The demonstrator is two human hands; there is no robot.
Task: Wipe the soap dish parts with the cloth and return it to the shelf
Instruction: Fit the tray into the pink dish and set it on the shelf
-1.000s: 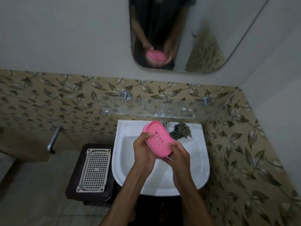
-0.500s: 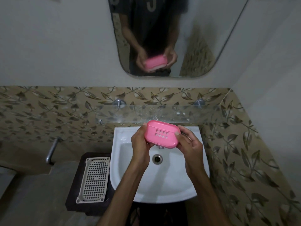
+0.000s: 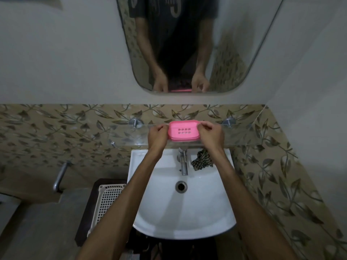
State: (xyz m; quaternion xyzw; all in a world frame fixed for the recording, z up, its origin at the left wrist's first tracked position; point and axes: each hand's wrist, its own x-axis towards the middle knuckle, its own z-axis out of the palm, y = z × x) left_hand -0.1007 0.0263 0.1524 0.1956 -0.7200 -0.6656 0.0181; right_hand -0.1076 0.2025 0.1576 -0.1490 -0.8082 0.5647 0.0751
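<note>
Head view, both hands, left (image 3: 157, 136) and right (image 3: 211, 135), pinching pink soap dish (image 3: 183, 130) ends on glass shelf (image 3: 242, 135); no readable writing

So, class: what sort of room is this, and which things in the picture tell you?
Most likely a home bathroom: a white washbasin with a tap, a wall mirror above it, and a pink soap dish at a glass shelf.
</note>
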